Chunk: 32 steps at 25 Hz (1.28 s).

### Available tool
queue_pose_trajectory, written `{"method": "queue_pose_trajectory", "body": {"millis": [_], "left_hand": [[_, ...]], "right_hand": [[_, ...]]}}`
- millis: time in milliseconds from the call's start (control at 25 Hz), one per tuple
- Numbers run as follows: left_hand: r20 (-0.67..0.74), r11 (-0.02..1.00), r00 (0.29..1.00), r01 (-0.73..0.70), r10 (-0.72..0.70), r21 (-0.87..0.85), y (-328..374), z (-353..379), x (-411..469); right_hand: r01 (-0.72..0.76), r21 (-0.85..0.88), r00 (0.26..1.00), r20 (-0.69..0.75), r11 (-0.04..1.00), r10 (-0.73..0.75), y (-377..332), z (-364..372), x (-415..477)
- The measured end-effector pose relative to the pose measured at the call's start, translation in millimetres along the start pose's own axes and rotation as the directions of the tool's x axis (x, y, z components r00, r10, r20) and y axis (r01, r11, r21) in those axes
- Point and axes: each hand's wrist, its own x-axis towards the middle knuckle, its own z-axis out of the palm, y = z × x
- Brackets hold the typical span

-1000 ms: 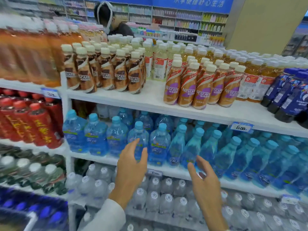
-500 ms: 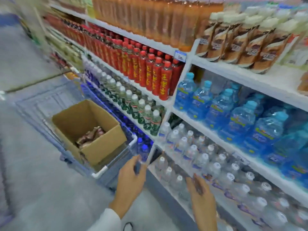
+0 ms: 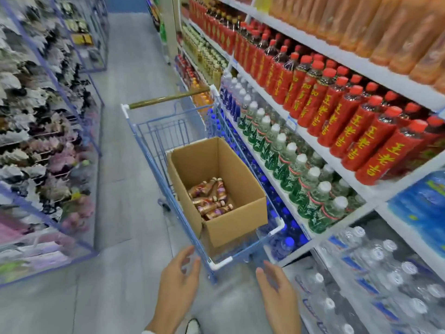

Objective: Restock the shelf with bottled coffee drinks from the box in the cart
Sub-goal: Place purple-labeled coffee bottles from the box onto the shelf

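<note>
Shop aisle: stocked drink shelves (image 3: 395, 80), cart (image 3: 168, 98).

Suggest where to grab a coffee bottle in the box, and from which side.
Probably across the body of a top-lying coffee bottle, coming straight down through the open top of the box. The bottles lie on their sides, heaped at the bottom, and the tall cardboard walls block any side approach. Both the left hand and the right hand are open and empty.

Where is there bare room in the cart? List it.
Free: the cart basket between the box and the handle; the box's open top, above the coffee bottles lying on its floor. Crowded: the red bottles alongside, packed tight.
</note>
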Motion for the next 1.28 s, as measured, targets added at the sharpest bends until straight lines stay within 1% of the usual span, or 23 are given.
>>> {"method": "queue_pose_trajectory", "body": {"millis": [240,400,480,560,640,760,840,880,960,1080,1120,1200,1240,1280], "left_hand": [[0.013,0.997,0.997,0.082,-0.082,-0.010,-9.0,-26.8,72.7],[0.024,0.992,0.992,0.122,-0.122,-0.011,-2.0,-11.4,124.4],[0.045,0.993,0.992,0.118,-0.119,0.008,6.2,5.1,157.0],[0.086,0.994,0.992,0.082,-0.088,0.073,14.2,24.9,195.5],[0.120,0.985,0.989,0.069,-0.088,0.158,21.0,50.3,237.3],[0.178,0.958,0.971,0.109,-0.160,0.266,23.5,80.5,291.8],[0.195,0.914,0.940,0.199,-0.281,0.354,14.9,99.9,329.4],[0.202,0.883,0.913,0.257,-0.355,0.392,10.9,108.1,346.3],[0.229,0.824,0.840,0.363,-0.491,0.435,-8.2,128.6,378.1],[0.269,0.756,0.746,0.443,-0.609,0.482,-49.0,164.7,425.6],[0.281,0.733,0.716,0.457,-0.639,0.504,-65.8,176.8,438.6],[0.313,0.726,0.697,0.430,-0.645,0.537,-110.0,198.8,460.3],[0.335,0.730,0.701,0.386,-0.629,0.564,-137.1,207.9,468.5],[0.361,0.728,0.701,0.329,-0.615,0.602,-181.9,220.2,476.3]], "right_hand": [[-0.003,-0.086,0.997,0.080,0.996,0.010,-34.7,60.6,50.0],[-0.032,-0.111,0.994,0.100,0.993,0.043,-54.2,77.6,91.7],[-0.057,-0.130,0.991,0.115,0.990,0.072,-65.7,83.0,116.5],[-0.073,-0.143,0.986,0.141,0.987,0.093,-76.8,86.8,144.7],[-0.083,-0.141,0.978,0.178,0.987,0.108,-90.5,90.0,179.7],[-0.067,-0.163,0.959,0.263,0.984,0.109,-110.3,106.4,222.4],[-0.072,-0.164,0.955,0.273,0.984,0.116,-114.4,118.1,249.0],[-0.082,-0.163,0.955,0.269,0.983,0.124,-117.2,122.1,259.1],[-0.145,-0.156,0.944,0.273,0.977,0.184,-122.5,127.3,275.7],[-0.257,-0.176,0.923,0.248,0.950,0.296,-114.5,140.1,295.8],[-0.288,-0.183,0.915,0.236,0.940,0.326,-110.3,145.5,301.5],[-0.342,-0.204,0.900,0.211,0.917,0.382,-98.3,158.8,311.7],[-0.369,-0.219,0.890,0.196,0.903,0.412,-92.5,165.5,315.1],[-0.389,-0.230,0.882,0.185,0.892,0.433,-89.6,170.4,318.2]]}}
